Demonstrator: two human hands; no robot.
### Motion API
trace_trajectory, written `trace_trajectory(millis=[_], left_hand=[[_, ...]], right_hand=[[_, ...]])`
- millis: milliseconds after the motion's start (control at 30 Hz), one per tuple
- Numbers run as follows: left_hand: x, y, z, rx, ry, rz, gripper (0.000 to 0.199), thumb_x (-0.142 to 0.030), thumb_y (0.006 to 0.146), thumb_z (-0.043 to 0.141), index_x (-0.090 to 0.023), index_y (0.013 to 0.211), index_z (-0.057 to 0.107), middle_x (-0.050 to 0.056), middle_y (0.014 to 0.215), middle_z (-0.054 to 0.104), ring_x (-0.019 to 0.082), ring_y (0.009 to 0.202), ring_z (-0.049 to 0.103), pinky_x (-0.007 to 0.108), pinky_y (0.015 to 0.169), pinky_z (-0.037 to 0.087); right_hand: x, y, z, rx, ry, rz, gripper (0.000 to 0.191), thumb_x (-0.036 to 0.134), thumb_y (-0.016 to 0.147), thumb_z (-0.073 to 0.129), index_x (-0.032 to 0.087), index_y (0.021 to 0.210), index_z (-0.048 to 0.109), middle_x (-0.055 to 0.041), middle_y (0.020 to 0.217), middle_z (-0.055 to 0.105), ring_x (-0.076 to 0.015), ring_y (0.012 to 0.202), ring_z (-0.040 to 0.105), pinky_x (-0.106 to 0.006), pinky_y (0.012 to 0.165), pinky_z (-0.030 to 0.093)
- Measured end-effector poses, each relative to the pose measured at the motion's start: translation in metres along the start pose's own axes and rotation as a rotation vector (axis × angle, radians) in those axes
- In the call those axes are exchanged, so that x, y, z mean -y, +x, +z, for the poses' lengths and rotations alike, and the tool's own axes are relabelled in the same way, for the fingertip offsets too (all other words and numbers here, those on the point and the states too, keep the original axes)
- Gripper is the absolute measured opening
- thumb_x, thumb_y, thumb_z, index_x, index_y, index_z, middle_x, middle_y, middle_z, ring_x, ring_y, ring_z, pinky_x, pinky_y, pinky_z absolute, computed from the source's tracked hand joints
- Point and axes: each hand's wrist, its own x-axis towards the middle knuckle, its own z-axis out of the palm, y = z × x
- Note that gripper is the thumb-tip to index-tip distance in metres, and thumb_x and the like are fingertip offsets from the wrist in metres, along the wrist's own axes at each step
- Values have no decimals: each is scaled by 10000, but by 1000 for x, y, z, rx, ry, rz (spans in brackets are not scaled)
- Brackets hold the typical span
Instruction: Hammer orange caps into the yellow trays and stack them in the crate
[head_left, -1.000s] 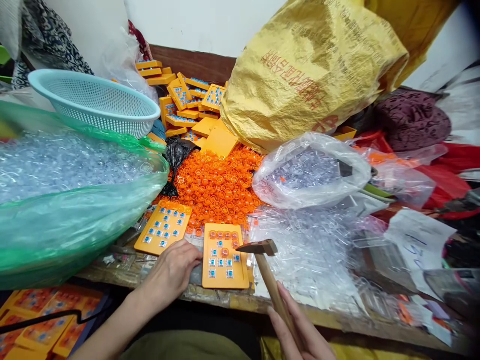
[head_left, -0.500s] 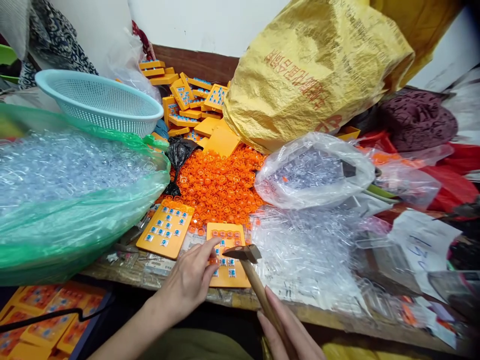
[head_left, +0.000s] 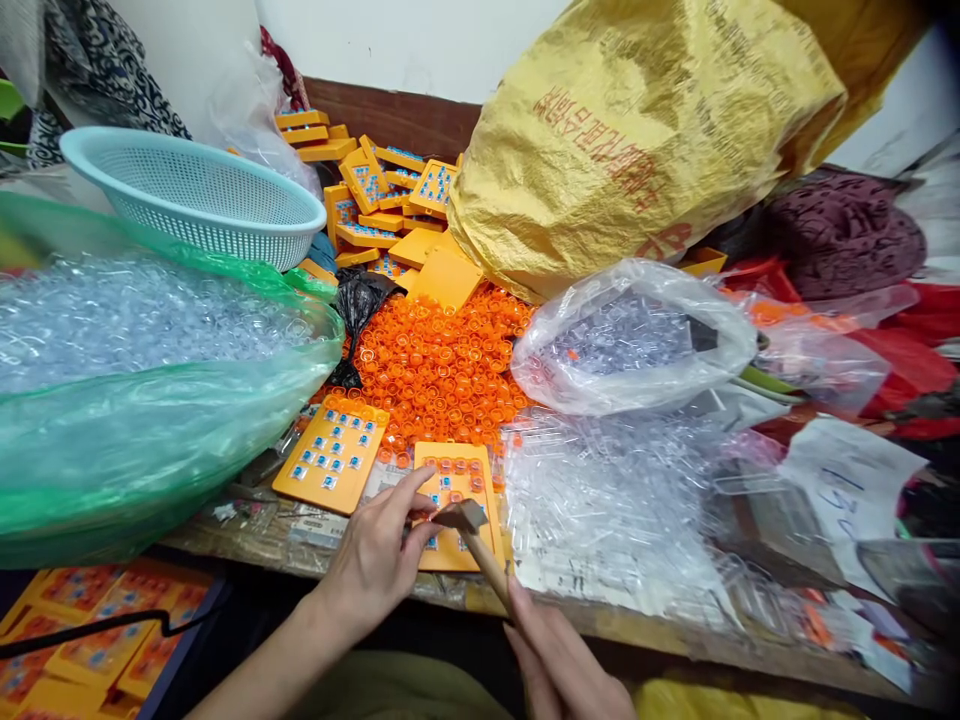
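My right hand (head_left: 559, 655) is wrapped round the wooden handle of a small hammer (head_left: 461, 515), whose metal head lies over an orange board (head_left: 472, 555) at the table's front edge. Blue-and-clear pieces and round orange pieces sit on that board. My left hand (head_left: 379, 550) reaches over the board's left side, its thumb and fingers bent near the hammer head; what lies between the fingertips is hidden or too small to name. To the left is a second orange board (head_left: 330, 460) with rows of blue-and-clear pieces.
Behind the boards spreads a pile of orange rings (head_left: 442, 360). A green bag (head_left: 150, 420) and a blue basket (head_left: 202, 200) stand left. Clear parts (head_left: 615, 510), a white bag (head_left: 630, 390) and a yellow sack (head_left: 600, 150) lie right and behind.
The hammer head has moved left and slightly down, closer to my left fingertips. My right hand has shifted left with it, and the view has moved slightly.
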Motion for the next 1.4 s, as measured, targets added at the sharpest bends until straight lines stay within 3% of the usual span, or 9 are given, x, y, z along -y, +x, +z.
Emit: trace_trajectory(millis=[167,300,367,500,933,1133,1200,1300,1400], left_hand=[[3,-2,2,-20,-73,-72,468,-135,828,565,-232,1266,431,27,893,712,159,814,681,295,772,560],[2,-4,2,-8,-59,-53,459,-156,856,538,-235,1289,411,36,919,696,159,821,672,310,780,561],[3,-4,2,-10,-47,-33,458,-151,863,525,-238,1296,403,39,931,691,160,831,669,313,785,559],[4,-4,2,-27,-28,-28,475,-132,840,549,-232,1285,419,43,943,700,169,852,673,318,796,560],[3,-3,1,-40,-69,-37,488,-100,838,532,-226,1299,432,42,933,720,159,854,687,294,796,564],[3,-3,2,-34,-123,-87,474,-87,817,521,-228,1266,469,27,883,732,156,803,697,291,762,570],[3,-2,-2,-16,-198,-151,473,-93,795,548,-211,1248,486,25,862,735,152,773,701,278,738,577],[-1,11,-11,28,-228,-207,405,-114,761,605,-174,1160,568,37,844,733,147,695,690,257,662,580],[-9,41,-10,56,-1,-96,187,-159,817,575,-150,978,670,72,866,732,174,750,680,310,734,565]], right_hand=[[0,10,-13,185,42,-19,534,108,884,504,205,1405,431,-54,934,703,-72,725,702,-99,698,519],[4,16,-18,35,29,7,599,71,850,542,280,1400,434,-47,1091,697,-128,915,702,-163,808,527],[5,16,-19,55,22,13,602,72,857,530,290,1407,420,-49,1053,704,-124,876,705,-155,761,538],[1,14,-19,271,20,-28,633,80,878,496,246,1461,313,-58,931,709,-88,720,700,-114,666,531],[3,21,-20,228,-25,-50,649,88,882,505,236,1474,284,-80,1034,691,-102,842,709,-154,797,520],[0,14,-19,294,-18,-62,665,59,869,475,252,1474,279,-37,851,693,-89,708,701,-100,618,525],[0,8,-14,217,41,5,596,86,871,491,272,1428,387,-28,882,706,-85,725,708,-96,656,528],[-2,-1,-6,-38,137,215,406,173,868,555,270,1260,601,-30,1057,720,-125,895,710,-151,828,523],[-7,-4,-5,-219,173,455,342,259,812,652,224,1152,680,-41,1141,696,-200,1001,684,-235,905,515]])
